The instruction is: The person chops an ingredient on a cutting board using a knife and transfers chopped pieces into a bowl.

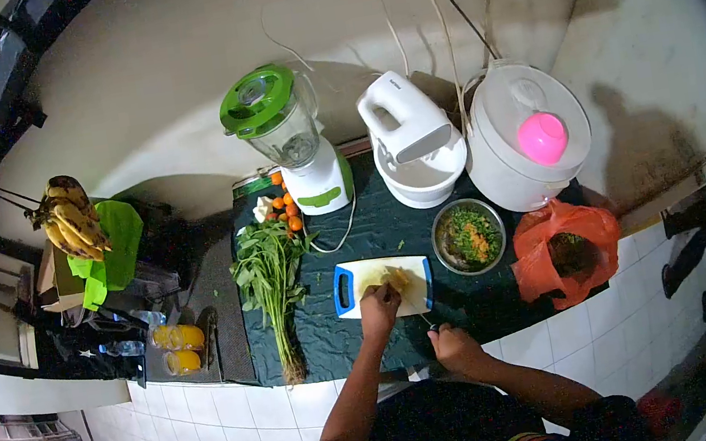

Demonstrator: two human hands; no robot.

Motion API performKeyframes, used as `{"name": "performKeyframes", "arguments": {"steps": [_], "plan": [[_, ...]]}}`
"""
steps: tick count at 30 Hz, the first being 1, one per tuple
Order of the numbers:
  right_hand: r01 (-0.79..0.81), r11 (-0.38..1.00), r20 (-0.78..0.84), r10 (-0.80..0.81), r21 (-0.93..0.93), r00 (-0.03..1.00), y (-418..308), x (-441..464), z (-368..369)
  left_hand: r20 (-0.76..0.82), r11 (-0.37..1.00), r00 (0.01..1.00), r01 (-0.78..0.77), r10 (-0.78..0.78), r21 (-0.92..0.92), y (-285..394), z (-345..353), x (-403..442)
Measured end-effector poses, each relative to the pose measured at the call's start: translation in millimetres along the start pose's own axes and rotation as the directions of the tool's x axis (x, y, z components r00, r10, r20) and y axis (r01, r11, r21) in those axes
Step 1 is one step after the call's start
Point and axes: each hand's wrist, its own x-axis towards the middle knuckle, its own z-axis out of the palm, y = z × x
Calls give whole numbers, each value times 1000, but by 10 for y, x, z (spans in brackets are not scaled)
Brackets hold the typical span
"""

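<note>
A white cutting board (364,283) with blue ends lies on the dark green cloth. On it is a small heap of pale yellow food (397,280), its kind too small to tell. My left hand (380,309) rests over the board, fingers closed at the near edge of that food. Below the board's right corner, my right hand (459,349) is wrapped round the dark handle of a knife (432,327). The blade points up toward the board and shows only as a thin line. A steel bowl (440,255) of chopped greens and orange bits stands to the right.
Leafy greens (269,279) and small orange tomatoes (295,223) lie at left. Behind stand a blender (316,176), a white mixer (412,125) on its bowl, and a rice cooker (498,153). A red plastic bag (544,274) sits right. Bottles of orange drink (182,362) stand far left.
</note>
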Motion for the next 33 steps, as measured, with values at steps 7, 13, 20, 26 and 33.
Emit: {"name": "performKeyframes", "arguments": {"steps": [7, 13, 20, 26, 33], "plan": [[-85, 996, 9, 85, 41, 996, 31, -91, 113, -11, 999, 999, -50, 50, 21, -23, 10, -3], [-31, 999, -2, 31, -22, 1000, 24, -119, 76, 2, 1000, 1000, 11, -11, 9, 53, -11, -26], [-155, 984, 37, 153, 83, 988, -4, -111, 120, -15, 1000, 1000, -8, 7, -14, -19, 7, -53], [-147, 985, 153, 132, 88, 979, 34, -84, 163, 26, 999, 999, 33, -32, -12, -18, -11, -32], [-102, 986, 141, 83, 130, 986, 18, -53, 149, 88, 998, 994, 57, -58, 14, -126, -2, -7]]}}
